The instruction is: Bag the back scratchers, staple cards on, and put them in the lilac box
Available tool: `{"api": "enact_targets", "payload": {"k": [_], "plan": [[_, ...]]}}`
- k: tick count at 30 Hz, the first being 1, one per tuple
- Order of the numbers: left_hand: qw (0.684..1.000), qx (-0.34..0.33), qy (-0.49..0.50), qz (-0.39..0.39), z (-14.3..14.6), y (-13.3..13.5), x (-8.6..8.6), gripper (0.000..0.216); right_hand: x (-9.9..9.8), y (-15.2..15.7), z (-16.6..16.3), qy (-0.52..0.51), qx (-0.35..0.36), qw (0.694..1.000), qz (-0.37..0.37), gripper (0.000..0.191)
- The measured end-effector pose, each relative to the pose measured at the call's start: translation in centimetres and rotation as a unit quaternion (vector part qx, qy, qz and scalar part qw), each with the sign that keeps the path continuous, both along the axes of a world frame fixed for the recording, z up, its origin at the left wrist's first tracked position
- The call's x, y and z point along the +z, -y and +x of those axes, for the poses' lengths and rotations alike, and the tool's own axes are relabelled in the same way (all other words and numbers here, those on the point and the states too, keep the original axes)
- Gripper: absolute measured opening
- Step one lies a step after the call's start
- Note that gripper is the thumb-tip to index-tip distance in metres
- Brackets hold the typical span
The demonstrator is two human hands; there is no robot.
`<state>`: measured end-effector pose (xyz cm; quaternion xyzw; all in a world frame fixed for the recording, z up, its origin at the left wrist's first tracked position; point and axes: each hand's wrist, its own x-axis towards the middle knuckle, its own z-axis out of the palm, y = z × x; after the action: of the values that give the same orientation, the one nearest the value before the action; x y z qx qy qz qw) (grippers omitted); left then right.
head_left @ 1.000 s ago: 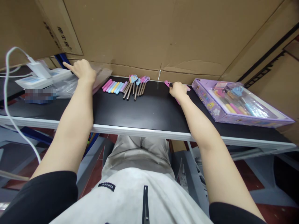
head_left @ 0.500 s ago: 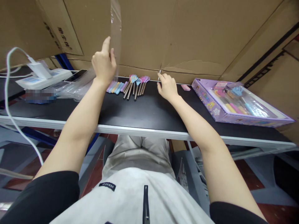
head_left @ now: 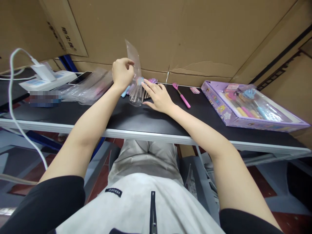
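My left hand [head_left: 122,72] pinches a clear plastic bag [head_left: 135,76] and holds it upright over the black tabletop [head_left: 151,115]. My right hand [head_left: 157,95] lies flat with fingers stretched out, touching the bag's lower part. Behind the bag is a row of small back scratchers with coloured handles [head_left: 146,87], partly hidden. One pink back scratcher [head_left: 181,95] lies alone to the right of my right hand.
A purple display box [head_left: 248,105] with packed scratchers sits at the right. A pile of clear bags [head_left: 85,87] lies at the left, beside a white power strip with charger and cable [head_left: 42,76]. Cardboard sheets [head_left: 182,35] stand behind the table.
My left hand lifted a bag from the pile, then brought it down in front of the scratcher row. My right hand left the pink scratcher and moved left to the bag.
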<state>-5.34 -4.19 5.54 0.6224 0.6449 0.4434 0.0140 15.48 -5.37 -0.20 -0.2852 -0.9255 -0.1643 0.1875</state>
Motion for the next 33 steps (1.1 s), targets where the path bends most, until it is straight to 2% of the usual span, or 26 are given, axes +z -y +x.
{"api": "enact_targets", "payload": {"k": [3, 6, 10, 12, 15, 18, 20, 22, 24, 26, 27, 28, 30, 33], "plan": [[0.999, 0.005, 0.039, 0.021, 0.5, -1.1, -0.8, 0.039, 0.1, 0.1, -0.1, 0.002, 0.025, 1.000, 0.012, 0.069], [0.995, -0.028, 0.094, 0.020, 0.8, -2.5, -2.0, 0.033, -0.2, -0.3, -0.2, -0.006, 0.057, 0.998, 0.029, 0.060], [0.984, -0.083, 0.155, -0.017, 0.9, -4.2, -3.2, 0.030, -1.2, -1.6, -0.2, -0.097, 0.115, 0.988, 0.045, 0.052], [0.977, -0.118, 0.177, -0.029, 0.8, -4.8, -3.4, 0.039, -1.3, -2.3, 0.1, -0.170, 0.116, 0.978, 0.039, 0.049], [0.964, -0.205, 0.171, -0.008, 0.8, -5.2, -3.6, 0.063, -0.7, -3.2, 0.8, -0.305, 0.076, 0.949, 0.010, 0.046], [0.959, -0.269, 0.078, 0.043, 0.9, -5.1, -4.0, 0.077, 0.5, -4.1, 1.7, -0.449, 0.021, 0.892, -0.047, 0.043], [0.965, -0.256, -0.016, 0.058, 1.0, -4.7, -4.4, 0.082, 1.2, -4.7, 2.2, -0.537, -0.003, 0.836, -0.109, 0.041], [0.969, -0.215, -0.104, 0.063, 1.0, -4.1, -4.8, 0.089, 1.8, -5.1, 2.6, -0.616, -0.005, 0.766, -0.184, 0.036], [0.967, -0.178, -0.164, 0.074, 0.8, -3.7, -5.3, 0.095, 2.1, -5.1, 2.8, -0.681, 0.012, 0.682, -0.265, 0.025], [0.965, -0.155, -0.192, 0.095, 0.6, -3.7, -5.6, 0.095, 2.3, -4.8, 2.9, -0.721, 0.020, 0.606, -0.336, 0.012], [0.964, -0.146, -0.194, 0.108, 0.4, -3.7, -5.8, 0.093, 2.4, -4.5, 2.9, -0.727, 0.017, 0.580, -0.367, 0.007], [0.964, -0.139, -0.191, 0.120, 0.2, -3.9, -5.9, 0.090, 2.4, -4.3, 2.9, -0.725, 0.009, 0.565, -0.395, 0.005], [0.967, -0.126, -0.182, 0.130, -0.1, -4.1, -5.9, 0.083, 2.3, -3.8, 2.6, -0.706, -0.015, 0.553, -0.442, 0.006], [0.971, -0.104, -0.193, 0.095, -0.5, -4.0, -5.4, 0.073, 2.3, -3.1, 2.0, -0.685, -0.035, 0.534, -0.494, 0.006]]}}
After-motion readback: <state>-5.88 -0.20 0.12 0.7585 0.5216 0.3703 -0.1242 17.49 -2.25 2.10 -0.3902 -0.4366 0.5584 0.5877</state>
